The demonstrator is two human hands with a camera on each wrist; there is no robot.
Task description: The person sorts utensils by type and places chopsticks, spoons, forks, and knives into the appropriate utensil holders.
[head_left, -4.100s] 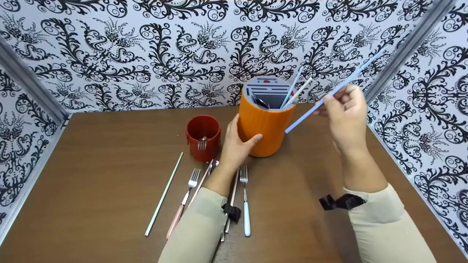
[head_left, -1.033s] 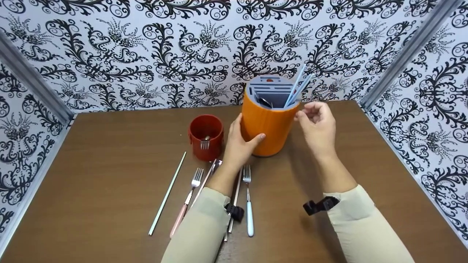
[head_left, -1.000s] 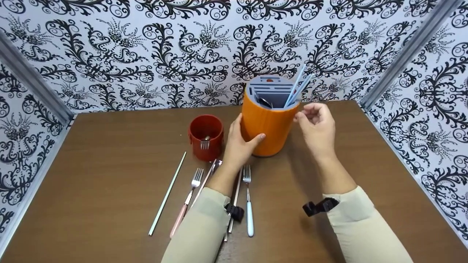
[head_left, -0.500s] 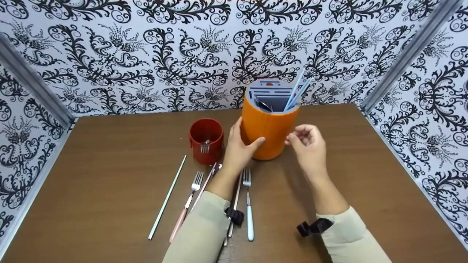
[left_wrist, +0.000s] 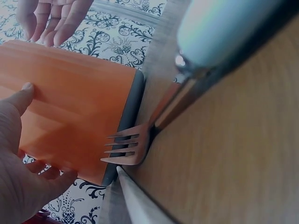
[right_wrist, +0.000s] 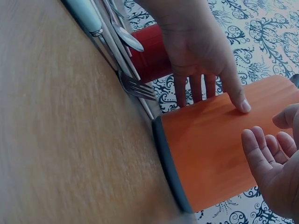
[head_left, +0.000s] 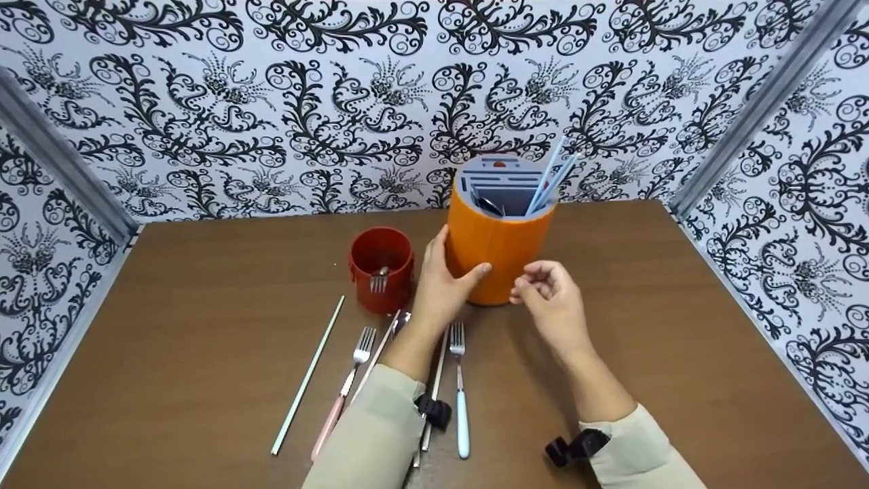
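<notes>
My left hand (head_left: 441,285) holds the side of an orange utensil holder (head_left: 499,255), thumb across its front and the other fingers along its left side. Two light-blue chopsticks (head_left: 548,183) lean out of the holder's grey slotted top at the right, and a dark spoon (head_left: 487,204) lies inside its large front compartment. Low beside the holder's right front hovers my right hand (head_left: 553,309), its fingers loosely curled with nothing in them. In the right wrist view that hand (right_wrist: 275,172) overlaps the orange wall, palm up.
Left of the holder stands a red cup (head_left: 366,293) with a fork (head_left: 379,281) in it. On the brown table lie a pale-green chopstick (head_left: 309,375), a pink-handled fork (head_left: 330,422), a blue-handled fork (head_left: 462,421), a spoon (head_left: 402,322) and more chopsticks (head_left: 438,380), partly under the left forearm.
Earlier my right hand held a blue chopstick up at the right; that chopstick now stands in the holder. The emptied right hand has since come down and leftward. My left hand stays on the holder.
</notes>
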